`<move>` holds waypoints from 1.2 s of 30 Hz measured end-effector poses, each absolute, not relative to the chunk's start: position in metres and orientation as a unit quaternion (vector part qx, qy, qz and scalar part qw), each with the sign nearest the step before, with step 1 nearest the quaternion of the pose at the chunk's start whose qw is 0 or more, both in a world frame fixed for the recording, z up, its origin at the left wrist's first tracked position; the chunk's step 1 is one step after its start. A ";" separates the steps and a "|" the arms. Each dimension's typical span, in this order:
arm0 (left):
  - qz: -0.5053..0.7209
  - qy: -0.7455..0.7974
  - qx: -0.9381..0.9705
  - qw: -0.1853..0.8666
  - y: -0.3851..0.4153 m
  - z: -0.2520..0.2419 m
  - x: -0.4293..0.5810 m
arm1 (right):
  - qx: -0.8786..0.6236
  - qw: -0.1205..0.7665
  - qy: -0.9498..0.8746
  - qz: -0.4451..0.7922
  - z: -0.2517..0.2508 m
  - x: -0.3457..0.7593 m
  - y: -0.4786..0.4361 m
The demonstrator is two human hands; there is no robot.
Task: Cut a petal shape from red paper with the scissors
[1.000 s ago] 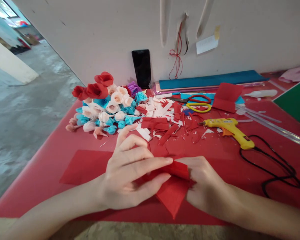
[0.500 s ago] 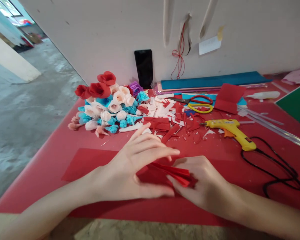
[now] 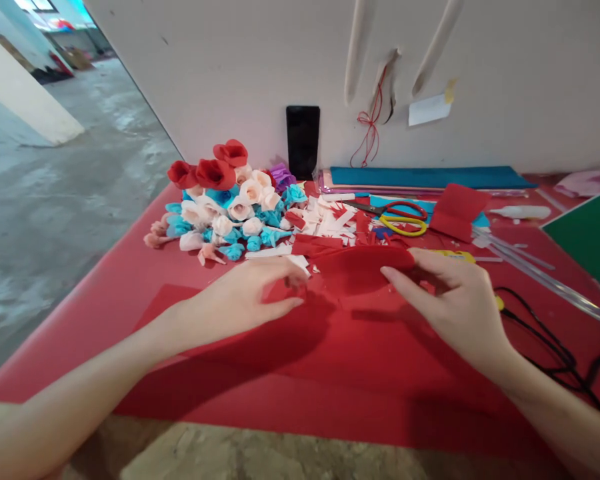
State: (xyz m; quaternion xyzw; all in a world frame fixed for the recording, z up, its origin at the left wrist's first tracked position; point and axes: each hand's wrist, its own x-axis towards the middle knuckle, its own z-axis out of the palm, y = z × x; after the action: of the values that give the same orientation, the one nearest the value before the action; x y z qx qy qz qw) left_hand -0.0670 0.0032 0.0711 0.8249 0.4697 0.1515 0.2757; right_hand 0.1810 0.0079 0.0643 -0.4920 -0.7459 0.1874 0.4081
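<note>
- The glue gun [image 3: 450, 254] is mostly hidden behind the right hand [image 3: 455, 300]; only a yellow strip above the knuckles and a bit near the wrist show, and its black cord [image 3: 555, 340] runs off the right edge.
- The green board [image 3: 590, 233] at the right is cut off by the frame, and the far end of the red strip [image 3: 360, 267] disappears under the right-hand fingers.
- Whether the strip is one layer or several folded together is hard to make out.
- No container is in view; the paper flowers [image 3: 225, 200] lie heaped loose on the red table [image 3: 105, 307], with paper scraps [image 3: 330, 223] and scissors [image 3: 395, 217] just beside them.
- The left hand [image 3: 245, 300] pinches the left end of the red strip between thumb and fingertips; the right hand grips the other end, fingers curled over it.
- The strip is stretched between the two hands, above the red sheet [image 3: 280, 347] at the table's near middle.
- Half a second ago the hands were close together, pressing a folded red piece; now they are well apart with the paper pulled out long.
- The hands have also moved farther from the table's near edge, towards the scraps.
</note>
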 end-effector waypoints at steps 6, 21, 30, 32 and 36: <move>0.020 0.535 0.822 0.191 -0.010 0.033 -0.116 | -0.505 0.379 -0.765 0.128 0.051 0.187 0.026; 0.049 0.451 0.883 0.117 -0.038 0.018 -0.101 | -0.436 0.293 -0.836 0.157 0.032 0.133 0.042; 0.056 0.412 0.906 -0.071 -0.051 0.021 -0.093 | -0.473 0.288 -0.827 0.095 0.040 0.115 0.067; 0.059 0.413 0.900 -0.130 -0.061 0.029 -0.087 | -0.467 0.282 -0.829 0.122 0.049 0.116 0.066; 0.082 0.392 0.899 -0.174 -0.086 0.039 -0.078 | -0.415 0.213 -0.858 0.214 0.058 0.116 0.063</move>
State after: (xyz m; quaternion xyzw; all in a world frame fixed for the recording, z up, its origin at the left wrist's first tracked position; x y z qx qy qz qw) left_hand -0.0775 -0.0858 0.0392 0.8995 0.3921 0.0825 -0.1744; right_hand 0.1162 0.0634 0.0582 -0.4145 -0.8584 0.2138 0.2135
